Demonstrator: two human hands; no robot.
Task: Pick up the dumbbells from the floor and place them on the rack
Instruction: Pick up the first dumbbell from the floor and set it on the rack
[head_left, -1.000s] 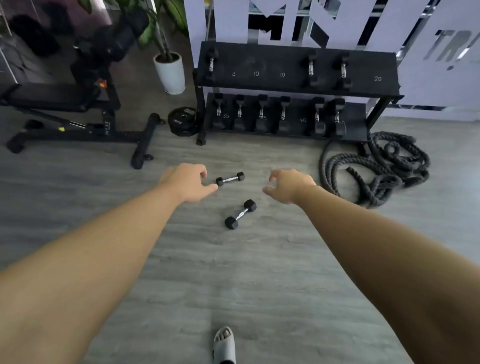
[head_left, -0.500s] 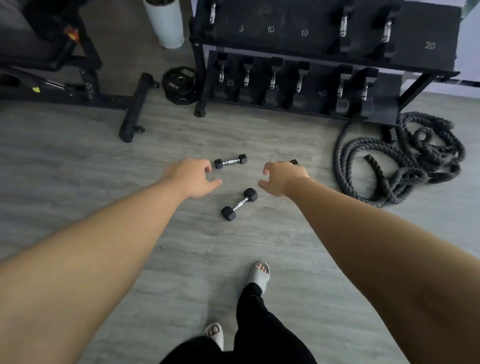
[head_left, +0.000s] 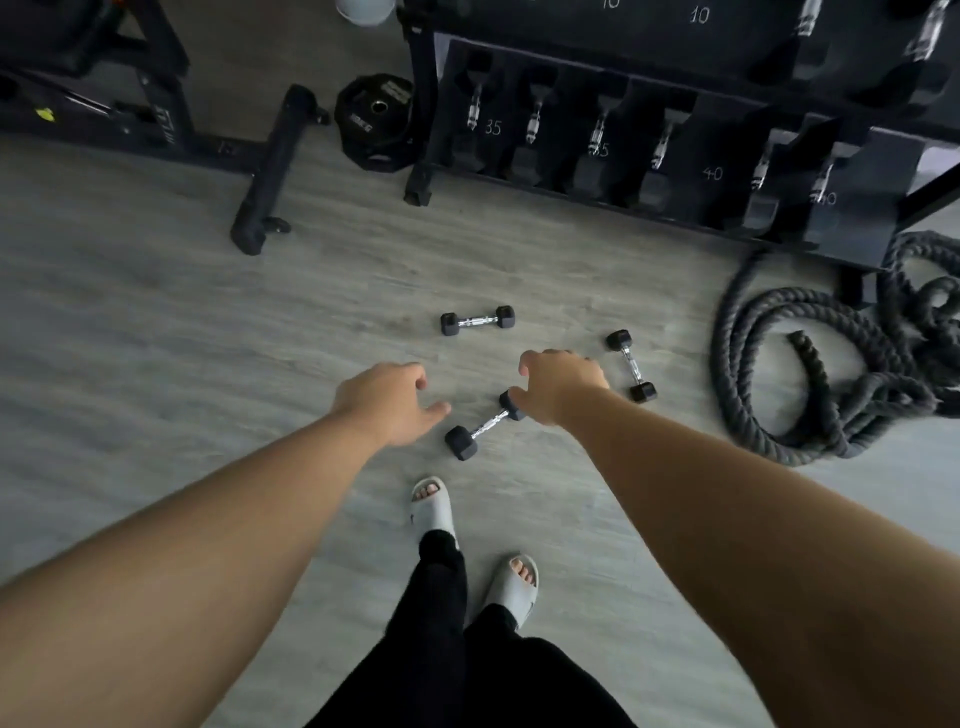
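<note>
1. The grey wood-look floor (head_left: 156, 322) fills most of the frame.
2. The black rack (head_left: 675, 78) runs across the upper right, its lower shelf chalked 35 and 40 and holding big dumbbells with their handles pointing out toward the camera.
3. A coiled rope (head_left: 831, 374) lies at the right edge, just below the rack's foot.
4. A bench frame (head_left: 260, 171) sits in the upper left, with a weight plate (head_left: 376, 122) leaning between it and the rack.
5. Two bare arms reach in from the bottom corners toward the centre; two feet in pale slides (head_left: 431, 506) show at bottom centre.
6. The right hand (head_left: 561, 387) is open, fingers curled downward, and covers the upper-right end of the near dumbbell (head_left: 480, 428). I cannot tell whether it touches the weight.
7. The left hand (head_left: 387, 402) is loosely spread, thumb pointing right, just left of that same dumbbell's lower end and holding nothing.
8. The near dumbbell lies slanted at the centre, between the two hands.
9. The right dumbbell (head_left: 631, 366) lies just right of the right hand, nearly upright in the frame.
10. The far dumbbell (head_left: 478, 320) lies level above both hands, apart from them, toward the rack.
</note>
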